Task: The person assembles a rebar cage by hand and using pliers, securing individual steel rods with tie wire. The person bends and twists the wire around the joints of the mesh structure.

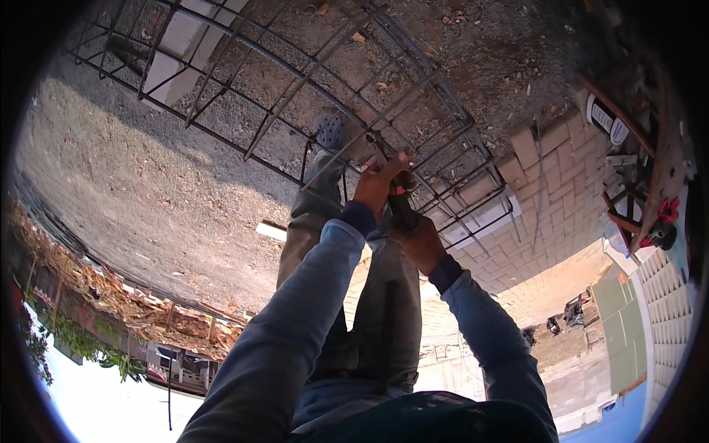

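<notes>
A cage of steel rebar (pixel 284 111), long bars tied with square stirrups, stretches in front of me from upper left to centre right. My right hand (pixel 419 245) is wrapped round the dark handle of a hand tool (pixel 402 210) with an orange band. The tool's narrow metal end reaches up to a bar crossing; its exact kind is hard to make out. Just left of it, my left hand (pixel 375 186) is closed at the near side of the cage, beside the tool's upper part. What its fingers grip is hidden.
Under the cage's far left lies a pale block (pixel 177 55). My foot in a grey clog (pixel 329 131) stands on gravel beneath the bars. Paving bricks (pixel 561 177) cover the ground to the right. A black-and-white shoe (pixel 607 120) and wooden pieces lie at the far right.
</notes>
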Demonstrator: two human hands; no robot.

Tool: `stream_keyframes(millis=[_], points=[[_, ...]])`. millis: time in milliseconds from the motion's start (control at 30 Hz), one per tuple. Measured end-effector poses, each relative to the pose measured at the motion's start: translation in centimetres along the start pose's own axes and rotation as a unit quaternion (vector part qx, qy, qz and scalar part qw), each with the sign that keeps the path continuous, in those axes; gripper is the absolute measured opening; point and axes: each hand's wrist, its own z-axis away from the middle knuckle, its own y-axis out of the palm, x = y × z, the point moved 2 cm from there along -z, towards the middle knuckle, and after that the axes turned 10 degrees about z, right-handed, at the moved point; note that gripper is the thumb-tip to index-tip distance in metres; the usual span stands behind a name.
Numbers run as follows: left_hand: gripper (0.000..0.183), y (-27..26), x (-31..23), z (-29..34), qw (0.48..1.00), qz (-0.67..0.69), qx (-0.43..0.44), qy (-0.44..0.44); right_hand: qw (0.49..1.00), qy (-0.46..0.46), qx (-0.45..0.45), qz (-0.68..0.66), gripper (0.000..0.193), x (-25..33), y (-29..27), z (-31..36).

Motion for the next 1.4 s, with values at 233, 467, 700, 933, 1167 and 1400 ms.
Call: stream_keyframes(millis=[233, 467, 700, 933, 1167, 1400], points=[[0.030, 1.4, -1.7, 1.3, 0.949, 0.241, 0.095, -0.182, 0.715, 0.379, 0.226, -0.542, 0.011, 4.6, -1.7, 0.6], [0.032, -0.4, -3.3, 0.8, 0.958, 0.125, 0.090, -0.242, 0.694, 0.362, 0.206, -0.587, 0.020, 5.4, 2.4, 0.4], [0.034, -0.4, -1.1, 7.6, 0.994, 0.056, -0.056, -0.078, 0.589, 0.315, 0.212, -0.713, 0.015, 6.2, 3.4, 6.6], [0.028, -3.8, -2.4, 14.7, 0.961, -0.272, -0.003, 0.056, 0.606, 0.258, 0.174, -0.732, 0.011, 9.0, 7.7, 14.0], [0.025, -7.7, -3.8, 22.7, 0.965, -0.209, 0.148, 0.061, 0.897, 0.071, 0.080, -0.429, 0.030, 11.7, 13.8, 19.4], [0.027, -10.0, -3.5, 36.4, 0.949, -0.132, 0.274, 0.087, 0.802, -0.105, -0.036, -0.587, 0.059, 11.9, 20.5, 30.1]])
